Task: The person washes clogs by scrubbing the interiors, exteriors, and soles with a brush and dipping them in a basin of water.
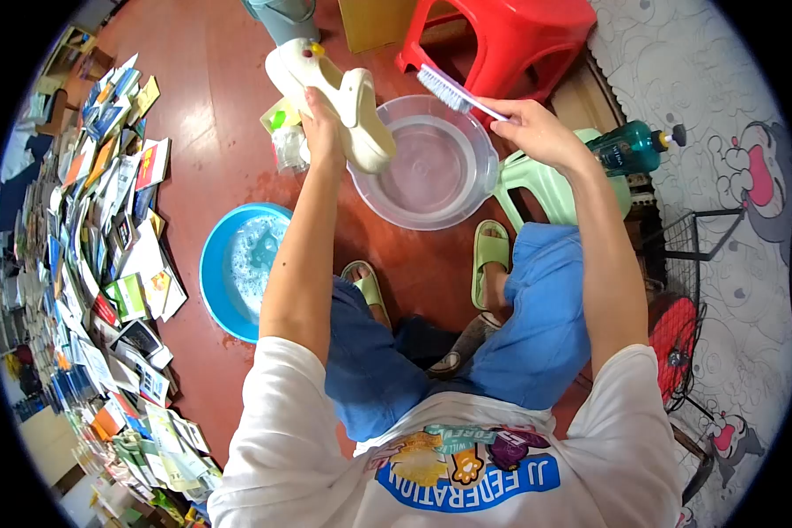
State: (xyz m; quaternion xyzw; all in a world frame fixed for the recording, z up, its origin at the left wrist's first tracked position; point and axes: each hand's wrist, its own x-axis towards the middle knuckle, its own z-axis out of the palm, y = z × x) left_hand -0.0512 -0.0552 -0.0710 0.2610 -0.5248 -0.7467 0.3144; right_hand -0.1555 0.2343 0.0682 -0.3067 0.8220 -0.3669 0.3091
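My left hand (pixel 323 132) is closed on a cream-coloured clog (pixel 356 110), held up left of the clear basin. Small charms, one yellow, sit on the clog's far end. My right hand (pixel 537 132) grips the handle of a scrubbing brush (pixel 449 90), its white bristles pointing left above the basin's far rim. Below both hands is the clear plastic basin (pixel 482 180), which holds water. A blue basin (pixel 209 286) of sudsy water is on the floor to the left, partly behind my left forearm.
Piles of books (pixel 119 255) line the left. A red stool (pixel 519 40), a light green stool (pixel 559 189) and a green pump bottle (pixel 629 148) are at the right. A grey-blue bucket (pixel 289 19) stands at the top. A black wire rack (pixel 695 238) is by the wall.
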